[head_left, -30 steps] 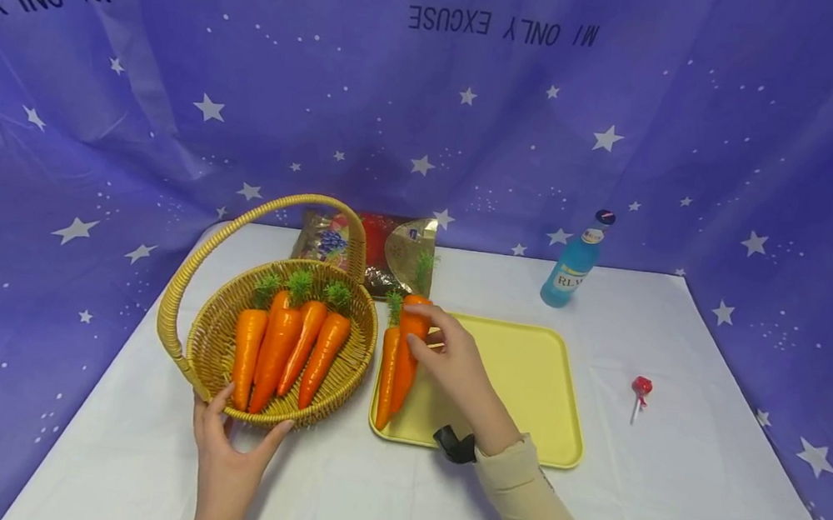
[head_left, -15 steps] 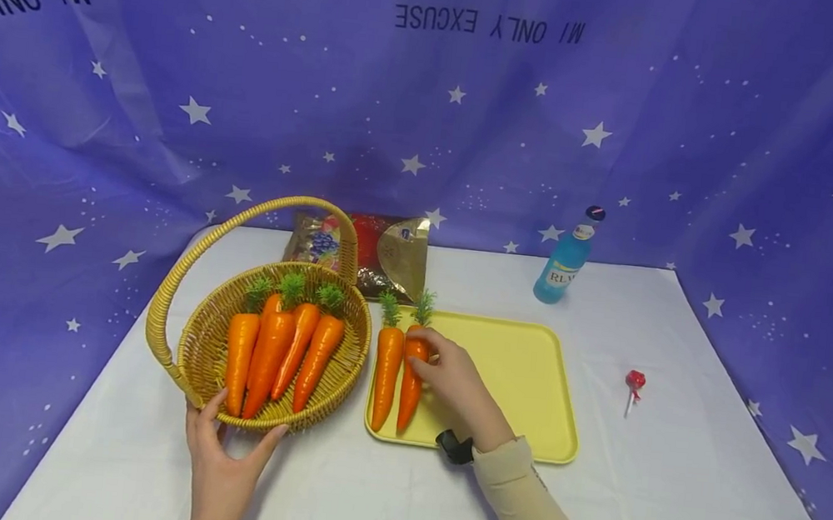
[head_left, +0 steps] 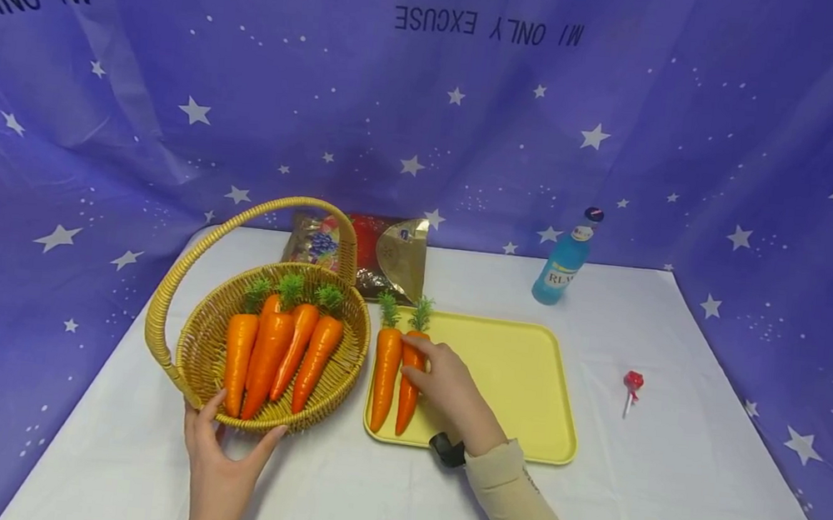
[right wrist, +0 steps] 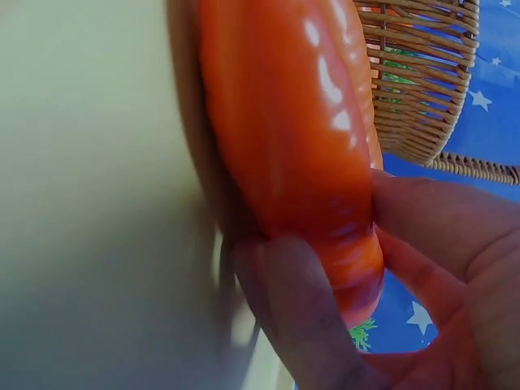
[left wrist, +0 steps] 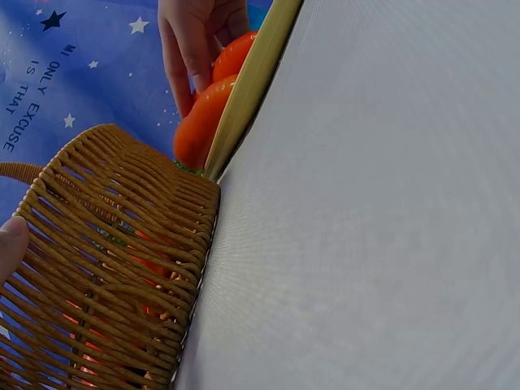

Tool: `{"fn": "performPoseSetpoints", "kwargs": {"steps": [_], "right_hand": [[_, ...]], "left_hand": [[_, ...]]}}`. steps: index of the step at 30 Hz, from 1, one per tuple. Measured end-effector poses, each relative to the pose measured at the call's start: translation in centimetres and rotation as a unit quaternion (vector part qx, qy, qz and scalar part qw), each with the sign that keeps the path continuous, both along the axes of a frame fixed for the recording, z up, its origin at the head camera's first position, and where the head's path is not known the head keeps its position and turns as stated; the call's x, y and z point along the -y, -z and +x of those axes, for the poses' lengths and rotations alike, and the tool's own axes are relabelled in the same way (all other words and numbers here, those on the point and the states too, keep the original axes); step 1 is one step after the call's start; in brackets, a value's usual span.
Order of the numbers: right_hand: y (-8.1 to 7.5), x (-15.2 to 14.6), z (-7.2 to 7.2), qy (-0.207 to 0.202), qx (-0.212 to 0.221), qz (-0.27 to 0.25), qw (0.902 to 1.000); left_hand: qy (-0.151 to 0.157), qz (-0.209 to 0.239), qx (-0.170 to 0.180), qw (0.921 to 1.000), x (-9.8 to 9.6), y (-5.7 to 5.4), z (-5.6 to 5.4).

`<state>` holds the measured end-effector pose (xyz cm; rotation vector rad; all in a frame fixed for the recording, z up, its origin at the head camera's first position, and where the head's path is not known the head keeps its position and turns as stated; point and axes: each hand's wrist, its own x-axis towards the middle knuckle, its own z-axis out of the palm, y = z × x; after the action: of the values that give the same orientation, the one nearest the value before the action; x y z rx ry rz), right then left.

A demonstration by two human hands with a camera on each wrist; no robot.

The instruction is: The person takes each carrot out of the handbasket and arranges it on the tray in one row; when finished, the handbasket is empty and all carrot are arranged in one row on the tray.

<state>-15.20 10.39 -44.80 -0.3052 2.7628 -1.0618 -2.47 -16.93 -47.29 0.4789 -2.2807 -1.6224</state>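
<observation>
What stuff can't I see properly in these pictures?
- Head view: back carrot in the basket, mostly behind other carrots.
- Head view: part of the shiny bag, behind the basket.
- Head view: words on the bottle's neck label, too small.
- Left wrist view: left hand, mostly cut off by the left edge.
- Right wrist view: held carrot, tip cut off by the top edge.

At the back of your white table [head_left: 664,502] you have a shiny bag [head_left: 396,251]; a blue bottle [head_left: 560,272] stands near the starry purple curtain [head_left: 370,113], and a red lollipop [head_left: 633,380] lies closer to you.
</observation>
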Motion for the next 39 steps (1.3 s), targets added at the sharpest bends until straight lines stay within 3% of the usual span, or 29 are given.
{"fn": "performPoseSetpoints", "kwargs": {"steps": [10,14,18,22,26,29,34,39], "right_hand": [[0.1,0.2,-0.2,0.018,-0.005,0.03,0.9994],[-0.6,0.1,-0.2,0.044,-0.013,0.033,0.9984],[-1.9,0.2,0.0,0.054,-0.053,0.024,0.9969],[-3.7,1.0,0.5,0.026,-0.066,-0.042,0.9966],[-5.7,2.3,1.1,-0.02,-0.027,-0.125,0.9916],[-7.0,3.6,1.3,-0.056,0.003,-0.157,0.986],[-8.2,6.1,1.0,-0.116,0.015,-0.13,0.9846],[-8.2,8.8,0.3,-0.145,0.009,-0.056,0.9878]], "left_hand": [[0.0,0.002,0.003,1.0,-0.1,0.0,0.0],[-0.001,0.003,-0.002,1.0,-0.1,0.1,0.0],[-0.004,0.001,-0.01,0.9999,0.0,0.2,0.0],[-0.004,-0.003,-0.014,0.9999,0.1,0.3,0.0],[-0.002,-0.003,-0.02,0.9998,0.2,0.3,0.0],[0.0,-0.001,-0.023,0.9997,0.1,0.2,0.1],[-0.002,-0.002,-0.019,0.9998,0.1,0.1,0.1],[-0.002,-0.004,-0.022,0.9997,0.1,0.2,0.1]]}}
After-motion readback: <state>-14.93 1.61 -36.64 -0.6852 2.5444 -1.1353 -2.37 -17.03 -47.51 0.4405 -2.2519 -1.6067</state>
